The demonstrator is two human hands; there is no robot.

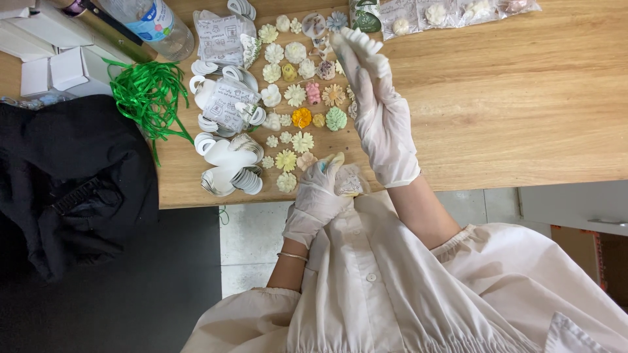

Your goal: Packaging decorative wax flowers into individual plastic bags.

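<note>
Two gloved hands: right hand (383,111) stretched away from the body, pinching a white flower (362,40); left hand (319,193), nearer the body, closed round a bag (350,184) at the table (523,98) edge.

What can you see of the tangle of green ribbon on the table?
The green ribbon is a loose tangled bundle of thin, shiny strands, bright green, probably plastic curling ribbon. It lies flat on the wooden table near its front edge, with a few strands trailing towards that edge. It sits beside the black cloth, below the clear plastic bottle, and next to the white tags. Neither gloved hand touches it.
</note>
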